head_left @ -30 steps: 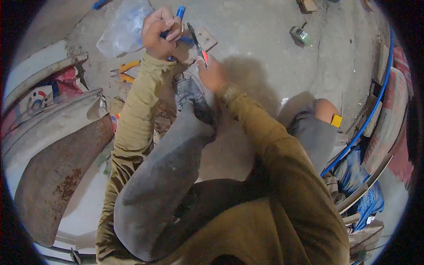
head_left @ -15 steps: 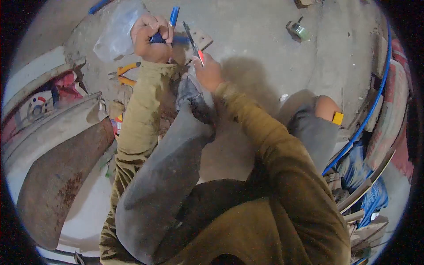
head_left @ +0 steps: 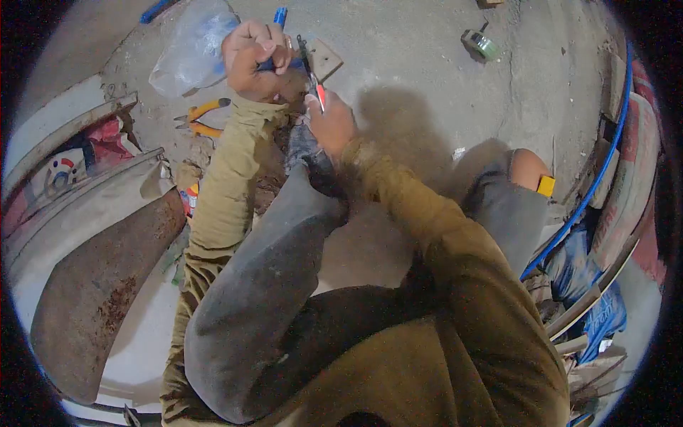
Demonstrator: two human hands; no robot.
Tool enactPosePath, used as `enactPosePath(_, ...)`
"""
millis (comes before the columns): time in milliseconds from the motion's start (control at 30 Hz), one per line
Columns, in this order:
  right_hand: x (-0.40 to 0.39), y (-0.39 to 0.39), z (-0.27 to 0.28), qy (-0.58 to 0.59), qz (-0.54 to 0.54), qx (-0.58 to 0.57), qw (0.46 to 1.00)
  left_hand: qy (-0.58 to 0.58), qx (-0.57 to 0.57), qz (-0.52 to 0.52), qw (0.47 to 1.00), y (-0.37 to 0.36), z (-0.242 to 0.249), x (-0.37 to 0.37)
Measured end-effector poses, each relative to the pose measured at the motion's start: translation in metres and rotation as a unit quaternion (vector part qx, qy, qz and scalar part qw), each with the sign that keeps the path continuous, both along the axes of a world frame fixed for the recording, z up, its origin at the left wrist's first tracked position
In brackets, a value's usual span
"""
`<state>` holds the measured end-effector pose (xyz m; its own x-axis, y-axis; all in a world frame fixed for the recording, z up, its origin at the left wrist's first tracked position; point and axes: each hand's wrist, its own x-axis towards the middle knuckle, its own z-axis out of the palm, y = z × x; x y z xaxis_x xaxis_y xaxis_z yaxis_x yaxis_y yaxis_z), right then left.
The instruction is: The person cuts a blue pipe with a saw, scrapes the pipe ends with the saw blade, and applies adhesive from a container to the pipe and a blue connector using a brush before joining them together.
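Observation:
My left hand (head_left: 255, 60) is closed around a blue cable (head_left: 280, 16), whose end sticks up above the fist. My right hand (head_left: 331, 125) grips a small cutting tool (head_left: 311, 70) with a red handle and a dark blade; its tip points up at the cable right beside my left hand. Both hands are held close together above the concrete floor (head_left: 427, 64), over my raised left knee.
Orange-handled pliers (head_left: 201, 117) lie on the floor left of my arm. A clear plastic bag (head_left: 188, 50) sits behind my left hand. A tape roll (head_left: 480, 44) lies far right. A long blue cable (head_left: 601, 171) curves along the right. A rusty metal sheet (head_left: 92, 285) stands at left.
My left hand has shifted slightly right and closer to the tool. My right hand has moved the blade tip up against the blue cable.

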<state>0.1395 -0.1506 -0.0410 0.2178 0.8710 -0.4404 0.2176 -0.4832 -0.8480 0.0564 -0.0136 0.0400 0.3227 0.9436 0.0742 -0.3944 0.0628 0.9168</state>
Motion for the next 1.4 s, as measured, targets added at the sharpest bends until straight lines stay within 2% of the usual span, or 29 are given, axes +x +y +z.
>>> enactPosePath(67, 0.007, 0.007, -0.019, -0.002, 0.011, 0.032, 0.999, -0.020, -0.010, -0.047, 0.999, 0.001, -0.004, -0.007)
enactPosePath(200, 0.007, 0.003, -0.001, 0.023, 0.020, 0.004, 1.000, -0.031, -0.040, -0.114, 0.992, 0.004, -0.003, -0.010)
enactPosePath(333, 0.012, 0.012, -0.008, 0.049, 0.044, -0.017, 0.998, -0.016, -0.014, -0.112, 0.994, 0.005, 0.000, -0.007)
enactPosePath(433, 0.003, 0.007, -0.003, 0.023, 0.009, 0.004, 1.000, -0.039, -0.026, -0.120, 0.992, 0.005, -0.001, -0.008)
enactPosePath(467, 0.000, 0.002, -0.001, 0.004, -0.008, 0.019, 1.000, -0.045, -0.034, -0.120, 0.991, 0.004, 0.001, -0.008)
enactPosePath(567, 0.016, 0.012, -0.026, 0.015, 0.075, -0.030, 0.997, -0.074, -0.025, -0.107, 0.991, -0.001, -0.001, -0.011)
enactPosePath(600, 0.018, 0.014, -0.022, 0.041, 0.072, -0.042, 0.996, -0.085, -0.018, -0.103, 0.991, -0.001, -0.001, -0.010)
enactPosePath(700, 0.023, 0.016, -0.014, 0.088, 0.068, -0.062, 0.992, 0.066, -0.016, -0.046, 0.997, -0.009, 0.010, -0.013)
enactPosePath(867, 0.017, 0.006, -0.010, -0.016, 0.042, 0.008, 0.999, -0.019, -0.013, 0.018, 1.000, -0.023, 0.004, -0.001)
enactPosePath(967, 0.013, -0.008, 0.016, 0.007, 0.016, -0.041, 0.999, -0.004, 0.019, 0.044, 0.999, -0.021, -0.003, 0.006)
enactPosePath(1033, 0.012, 0.005, -0.002, 0.008, 0.030, -0.039, 0.999, 0.005, 0.044, 0.059, 0.997, -0.020, -0.001, 0.008)
enactPosePath(1067, 0.013, 0.009, -0.010, 0.009, 0.034, -0.037, 0.999, 0.000, 0.051, 0.063, 0.997, -0.021, 0.001, 0.009)
enactPosePath(1133, 0.015, 0.007, 0.007, 0.013, 0.031, -0.029, 0.999, -0.011, 0.041, 0.020, 0.999, -0.018, 0.001, 0.007)
enactPosePath(1200, 0.011, 0.001, 0.009, 0.009, 0.016, -0.026, 0.999, -0.024, -0.001, -0.068, 0.997, -0.014, 0.002, -0.003)
enactPosePath(1300, 0.002, -0.002, -0.003, -0.004, 0.008, -0.022, 1.000, 0.058, -0.024, -0.041, 0.997, -0.017, 0.012, -0.002)
enactPosePath(1400, 0.009, 0.013, -0.001, 0.005, 0.021, -0.025, 0.999, 0.055, -0.035, -0.020, 0.998, -0.020, 0.011, -0.003)
